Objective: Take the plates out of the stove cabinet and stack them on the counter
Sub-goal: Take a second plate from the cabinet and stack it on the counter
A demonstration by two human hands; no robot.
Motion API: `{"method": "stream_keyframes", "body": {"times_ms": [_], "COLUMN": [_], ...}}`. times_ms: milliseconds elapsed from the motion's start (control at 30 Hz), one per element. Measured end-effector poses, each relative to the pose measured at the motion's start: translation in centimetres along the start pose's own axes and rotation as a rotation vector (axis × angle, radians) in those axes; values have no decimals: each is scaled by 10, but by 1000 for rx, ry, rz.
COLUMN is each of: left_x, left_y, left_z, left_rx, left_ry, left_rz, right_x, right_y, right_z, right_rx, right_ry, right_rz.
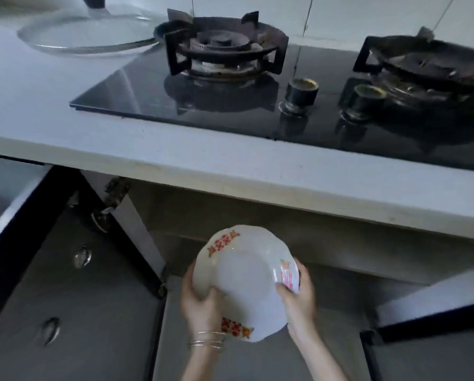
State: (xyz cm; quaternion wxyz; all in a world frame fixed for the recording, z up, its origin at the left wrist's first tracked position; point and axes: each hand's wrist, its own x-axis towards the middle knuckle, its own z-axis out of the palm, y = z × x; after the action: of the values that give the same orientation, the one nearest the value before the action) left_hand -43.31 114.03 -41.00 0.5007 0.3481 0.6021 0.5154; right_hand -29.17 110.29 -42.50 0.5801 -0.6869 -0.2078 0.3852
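Note:
A white plate (244, 279) with red and gold characters on its rim is tilted toward me, in front of the open stove cabinet (257, 215) and below the counter edge. My left hand (200, 301) grips its lower left rim, thumb on the face; thin bangles circle that wrist. My right hand (299, 295) grips the right rim. The white counter (51, 111) stretches above, left of the black glass hob (230, 105). The cabinet's inside is dark and I cannot see other plates in it.
The left cabinet door (65, 270) stands swung open beside my left arm; another door (433, 298) is open at the right. A glass pot lid (87, 34) lies on the counter at the back left. Two burners (222, 45) and two knobs (301, 90) sit on the hob.

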Motion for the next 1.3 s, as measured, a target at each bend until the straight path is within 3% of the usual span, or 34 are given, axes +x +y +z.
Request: {"method": "stream_keyframes", "body": {"times_ms": [167, 400, 600, 1033, 1300], "left_x": [-83, -167, -205, -279, -378], "left_y": [86, 218, 301, 339, 311], "left_z": [-44, -74, -54, 33, 83], "left_rx": [198, 301, 329, 371, 366], "left_ry": [-26, -253, -504, -977, -1028], "left_rz": [-49, -70, 98, 330, 361], "right_x": [-103, -214, -255, -321, -367], "right_y": [-82, -224, -299, -340, -326], "right_z": [-38, -93, -134, -233, -325], "right_rx": [-19, 41, 74, 195, 251], "right_ry": [17, 29, 145, 460, 573], "right_rz": [88, 180, 162, -30, -118]}}
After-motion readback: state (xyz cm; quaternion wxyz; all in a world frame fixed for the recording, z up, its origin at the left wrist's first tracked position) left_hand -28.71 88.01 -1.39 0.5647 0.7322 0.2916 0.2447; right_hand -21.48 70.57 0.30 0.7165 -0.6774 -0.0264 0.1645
